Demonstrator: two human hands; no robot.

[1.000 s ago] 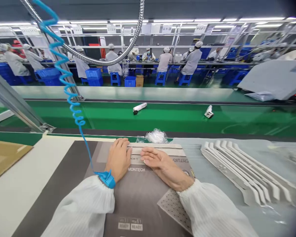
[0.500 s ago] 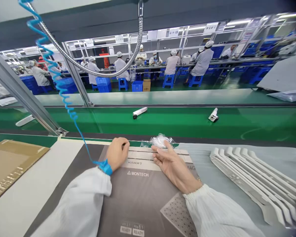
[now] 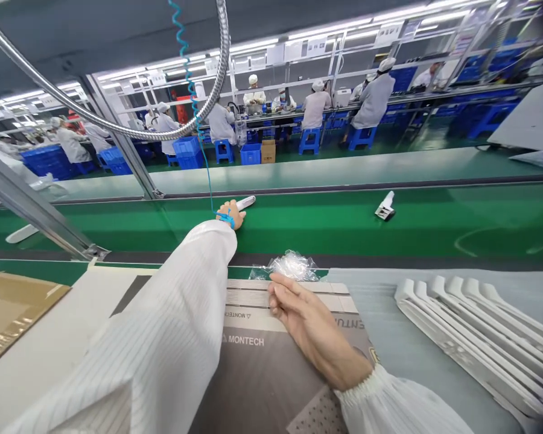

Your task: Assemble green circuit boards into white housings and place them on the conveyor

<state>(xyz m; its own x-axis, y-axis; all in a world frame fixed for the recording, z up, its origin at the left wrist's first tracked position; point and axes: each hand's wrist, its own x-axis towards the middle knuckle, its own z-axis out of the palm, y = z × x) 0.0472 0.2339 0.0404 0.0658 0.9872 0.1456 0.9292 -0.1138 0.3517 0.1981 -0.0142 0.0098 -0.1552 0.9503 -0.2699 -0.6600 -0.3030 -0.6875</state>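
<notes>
My left hand is stretched out over the green conveyor belt, with a blue wrist strap at its wrist. Its fingers and thumb are around the near end of a slim white plastic part, hiding that end. My right hand hovers over a grey flattened MONTECH carton, palm turned inward, fingers loosely bent and holding nothing. Just beyond its fingertips lies a crumpled clear plastic bag at the table's far edge.
Another white part lies on the belt to the right. Several long white plastic pieces are lined up at the right. Brown cardboard is at the left. A metal post and a flexible metal hose stand in front.
My left hand has gone from the carton's far edge out to the white part on the belt. My right hand stays over the carton. The view has shifted and tilted slightly.
</notes>
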